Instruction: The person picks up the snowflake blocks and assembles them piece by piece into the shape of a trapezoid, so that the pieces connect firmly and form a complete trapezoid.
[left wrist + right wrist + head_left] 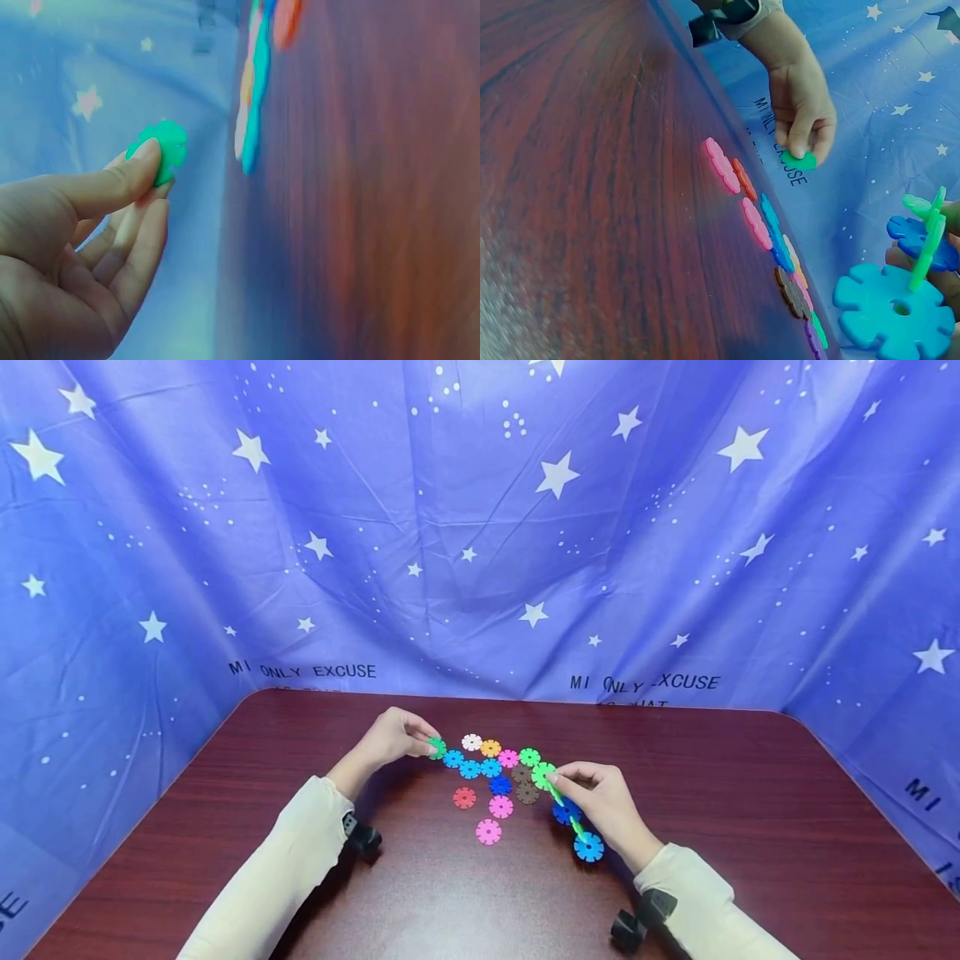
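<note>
My left hand [397,737] pinches a green notched plastic disc [174,148] between thumb and fingers, held above the table in the left wrist view. Out to the right, my right hand [606,800] grips a chain of slotted-together discs by its upper end. A bright green disc [542,774] is at that end, then a dark blue disc [562,814], with a light blue disc [862,307] at the near end. More green discs stand edge-on between them. In the right wrist view only part of the right hand's fingers shows, behind the chain.
Loose discs lie between the hands on the dark red table [420,893]: a white disc [472,742], an orange disc [491,748], several blue discs [470,769], brown discs [527,792], pink discs [489,832] and a red disc [464,798]. A star-printed curtain [450,635] stands behind.
</note>
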`<state>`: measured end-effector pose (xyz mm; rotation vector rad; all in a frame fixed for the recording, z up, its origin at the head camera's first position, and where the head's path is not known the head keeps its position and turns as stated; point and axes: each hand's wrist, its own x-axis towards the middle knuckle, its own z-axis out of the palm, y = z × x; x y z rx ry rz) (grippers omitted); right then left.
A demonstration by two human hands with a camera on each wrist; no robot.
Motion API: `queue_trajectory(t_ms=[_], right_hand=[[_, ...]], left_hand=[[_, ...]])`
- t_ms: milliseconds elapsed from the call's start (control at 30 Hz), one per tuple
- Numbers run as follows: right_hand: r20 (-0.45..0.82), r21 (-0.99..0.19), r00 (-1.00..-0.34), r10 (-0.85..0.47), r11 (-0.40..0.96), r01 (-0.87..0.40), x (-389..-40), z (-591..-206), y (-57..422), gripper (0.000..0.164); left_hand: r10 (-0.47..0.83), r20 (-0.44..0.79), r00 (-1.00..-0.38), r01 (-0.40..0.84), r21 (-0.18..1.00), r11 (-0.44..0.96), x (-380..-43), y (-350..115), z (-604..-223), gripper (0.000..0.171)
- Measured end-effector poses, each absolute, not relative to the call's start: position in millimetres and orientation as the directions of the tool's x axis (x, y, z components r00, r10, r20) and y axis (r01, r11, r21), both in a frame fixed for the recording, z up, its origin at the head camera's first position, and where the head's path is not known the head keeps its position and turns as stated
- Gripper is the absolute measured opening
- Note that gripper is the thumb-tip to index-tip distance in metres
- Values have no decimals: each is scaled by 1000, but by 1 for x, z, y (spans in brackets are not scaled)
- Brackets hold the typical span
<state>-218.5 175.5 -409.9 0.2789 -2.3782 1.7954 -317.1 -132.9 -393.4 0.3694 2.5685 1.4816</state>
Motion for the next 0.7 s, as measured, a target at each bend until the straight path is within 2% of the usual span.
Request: queue_trajectory(t_ms=[167,333,500,700], right_hand=[[226,-935,-972,-57,266,-233,-219,-409,176,18],[229,-936,-972,-58,261,-236,-219,-410,176,17],[224,-939,-973,-56,255,-231,-219,-409,175,17],[197,-944,-978,-65,258,-207,-217,-407,173,18]], left_hand=[[342,85,-936,224,892,391,-297,-113,-388,18],[355,139,-924,245,929,276,-279,-90,-387,19],[322,205,-924,294,920,259,-264,-70,-388,17],[304,302,-903,394,864,312,-253,-52,-395,17]])
